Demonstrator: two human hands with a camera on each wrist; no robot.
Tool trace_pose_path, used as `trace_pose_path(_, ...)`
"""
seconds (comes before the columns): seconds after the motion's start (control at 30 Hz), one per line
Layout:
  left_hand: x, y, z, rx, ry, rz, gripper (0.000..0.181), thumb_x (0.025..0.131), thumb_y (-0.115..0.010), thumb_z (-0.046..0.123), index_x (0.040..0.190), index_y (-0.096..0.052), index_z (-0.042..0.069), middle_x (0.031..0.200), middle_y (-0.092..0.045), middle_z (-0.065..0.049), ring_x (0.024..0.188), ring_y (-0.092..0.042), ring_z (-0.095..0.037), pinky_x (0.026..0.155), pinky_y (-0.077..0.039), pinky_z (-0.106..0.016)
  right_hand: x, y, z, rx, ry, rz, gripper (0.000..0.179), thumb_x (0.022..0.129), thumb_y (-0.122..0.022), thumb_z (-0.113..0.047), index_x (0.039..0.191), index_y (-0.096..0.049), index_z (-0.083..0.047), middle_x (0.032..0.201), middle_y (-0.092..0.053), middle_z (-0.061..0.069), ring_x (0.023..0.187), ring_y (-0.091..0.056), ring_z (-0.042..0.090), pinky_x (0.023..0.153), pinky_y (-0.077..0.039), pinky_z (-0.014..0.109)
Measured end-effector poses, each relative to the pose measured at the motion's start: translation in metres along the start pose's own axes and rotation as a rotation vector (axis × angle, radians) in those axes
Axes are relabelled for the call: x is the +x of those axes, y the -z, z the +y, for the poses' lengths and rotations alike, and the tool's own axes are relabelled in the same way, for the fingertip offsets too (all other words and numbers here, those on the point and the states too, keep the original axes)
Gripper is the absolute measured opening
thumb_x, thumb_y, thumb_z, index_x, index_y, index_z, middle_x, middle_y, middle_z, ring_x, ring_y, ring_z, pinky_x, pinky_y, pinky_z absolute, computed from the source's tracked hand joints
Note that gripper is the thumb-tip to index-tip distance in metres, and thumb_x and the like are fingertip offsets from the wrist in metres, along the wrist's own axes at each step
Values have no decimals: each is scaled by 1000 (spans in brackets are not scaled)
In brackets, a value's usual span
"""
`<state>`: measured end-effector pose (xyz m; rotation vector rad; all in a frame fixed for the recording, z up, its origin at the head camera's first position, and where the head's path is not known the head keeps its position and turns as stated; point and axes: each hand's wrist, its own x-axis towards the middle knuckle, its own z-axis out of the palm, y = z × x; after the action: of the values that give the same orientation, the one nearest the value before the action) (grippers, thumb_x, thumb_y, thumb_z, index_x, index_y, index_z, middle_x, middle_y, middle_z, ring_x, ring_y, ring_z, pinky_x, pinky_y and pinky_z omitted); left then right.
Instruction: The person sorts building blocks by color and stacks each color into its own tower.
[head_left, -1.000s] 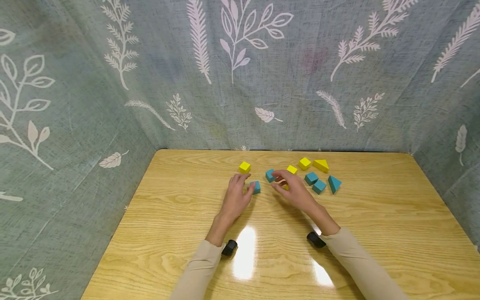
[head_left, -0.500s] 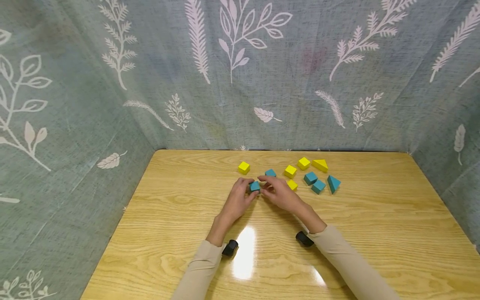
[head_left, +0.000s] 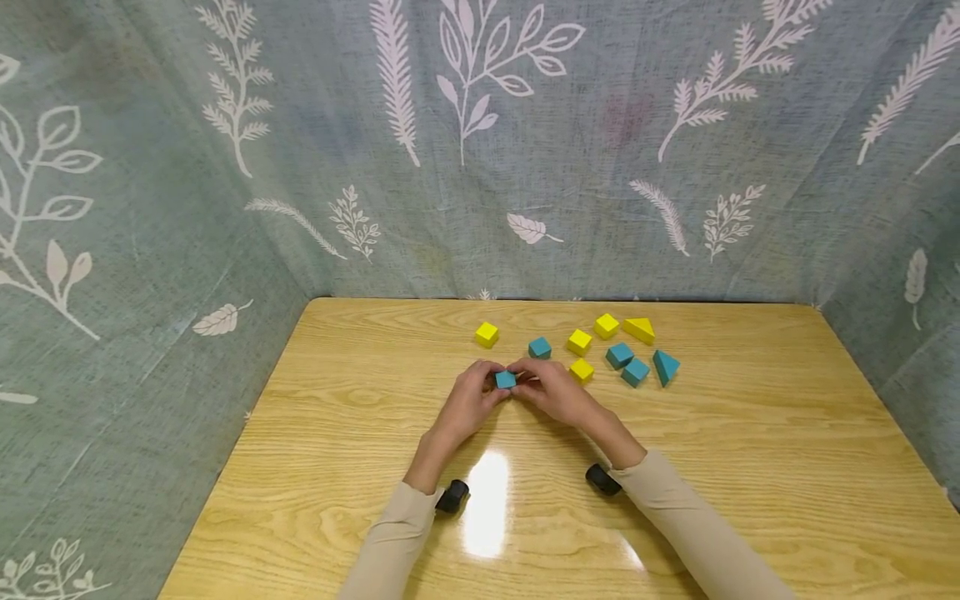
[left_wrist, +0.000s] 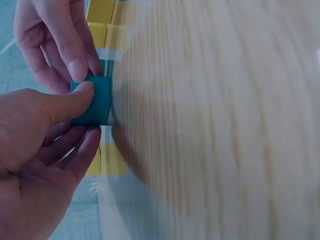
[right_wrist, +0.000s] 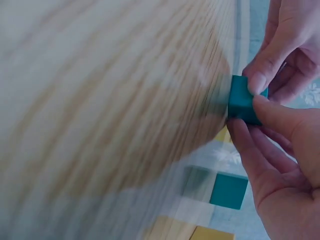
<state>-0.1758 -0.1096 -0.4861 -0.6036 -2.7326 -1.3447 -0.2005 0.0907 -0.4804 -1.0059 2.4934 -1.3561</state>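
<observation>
A blue cube [head_left: 505, 380] is pinched from both sides, low over the tabletop or on it. My left hand [head_left: 463, 404] grips it with curled fingers and the thumb on its near face, as the left wrist view shows on the cube [left_wrist: 101, 105]. From the other side my right hand [head_left: 561, 393] also pinches it; in the right wrist view both thumbs touch the cube [right_wrist: 241, 100]. A second blue cube [head_left: 540, 347] lies just beyond the right fingers. Next to the right hand sits a yellow cube [head_left: 581, 371].
Farther back on the wooden table [head_left: 337, 400] lies a yellow cube [head_left: 487, 334]. To the right are two more yellow cubes [head_left: 579, 342], a yellow triangular block [head_left: 640, 330], two blue cubes [head_left: 619, 356] and a blue triangular block [head_left: 666, 367]. A patterned curtain [head_left: 480, 167] hangs behind.
My right hand has moved left, away from the second blue cube, to the cube at my left hand. Both hands now pinch that cube, which has turned and shifted slightly toward me.
</observation>
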Motion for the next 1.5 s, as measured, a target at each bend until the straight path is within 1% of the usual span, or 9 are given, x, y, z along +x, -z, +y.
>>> trace_pose_path(0.17, -3, 3, 1, -59, 30, -31, 31, 93, -74, -2, 122, -63, -8, 114, -66, -19, 102, -68, -29, 87, -60, -33, -1, -2, -1, 62, 2, -15, 24, 98, -67, 2, 121, -65, 7, 118, -68, 20, 112, -68, 35, 95, -58, 34)
trace_pose_path(0.3, -6, 5, 3, -83, 51, -43, 30, 92, -73, -5, 120, -64, -9, 114, -66, -19, 102, -69, -29, 87, -60, -31, -2, -4, -4, 93, -13, -29, 23, 98, -67, 3, 120, -65, 8, 118, -67, 21, 114, -67, 36, 95, -58, 34)
trace_pose_path(0.5, -13, 7, 0, -87, 75, -44, 30, 91, -75, -4, 119, -66, -7, 113, -68, -17, 103, -70, -29, 86, -60, -30, -3, -9, -7, 106, -28, -45, 21, 97, -68, 2, 117, -66, 6, 116, -69, 19, 112, -68, 33, 95, -58, 33)
trace_pose_path(0.8, -27, 12, -3, -163, 133, -42, 31, 88, -78, -4, 118, -68, -4, 115, -69, -16, 105, -70, -28, 89, -59, -29, -5, -17, -12, 107, -24, -68, 18, 96, -71, 1, 113, -67, 3, 113, -70, 16, 109, -69, 30, 93, -58, 32)
trace_pose_path(0.93, -32, 14, -2, -174, 124, -30, 30, 87, -78, -6, 115, -70, -3, 113, -70, -14, 105, -71, -28, 89, -59, -29, -6, -20, -18, 93, -30, -73, 17, 95, -72, 1, 111, -66, 2, 113, -71, 15, 109, -70, 29, 92, -58, 30)
trace_pose_path(1.03, -35, 17, 0, -176, 111, -30, 30, 86, -78, -8, 114, -69, -4, 111, -70, -15, 103, -71, -29, 87, -60, -29, -7, -22, -22, 111, -46, -77, 17, 95, -72, 2, 111, -66, 3, 112, -70, 15, 109, -70, 29, 92, -58, 30)
trace_pose_path(1.27, -41, 20, 2, -193, 122, -55, 28, 87, -76, -9, 113, -68, -5, 112, -69, -18, 101, -71, -32, 85, -61, -28, -9, -27, -26, 151, -81, -87, 17, 95, -71, 2, 112, -66, 4, 114, -69, 17, 109, -70, 29, 92, -58, 29)
trace_pose_path(1.37, -44, 20, 1, -200, 126, -61, 26, 88, -76, -9, 112, -68, -5, 112, -69, -18, 101, -71, -32, 85, -61, -29, -11, -30, -27, 164, -74, -82, 17, 95, -71, 2, 111, -66, 4, 114, -69, 16, 108, -70, 29, 91, -58, 29)
trace_pose_path(1.5, -48, 21, 1, -207, 136, -60, 28, 87, -77, -8, 113, -69, -3, 112, -69, -15, 103, -71, -31, 86, -60, -29, -14, -33, -30, 137, -43, -62, 16, 94, -73, 2, 109, -67, 3, 110, -71, 14, 105, -71, 27, 91, -59, 30)
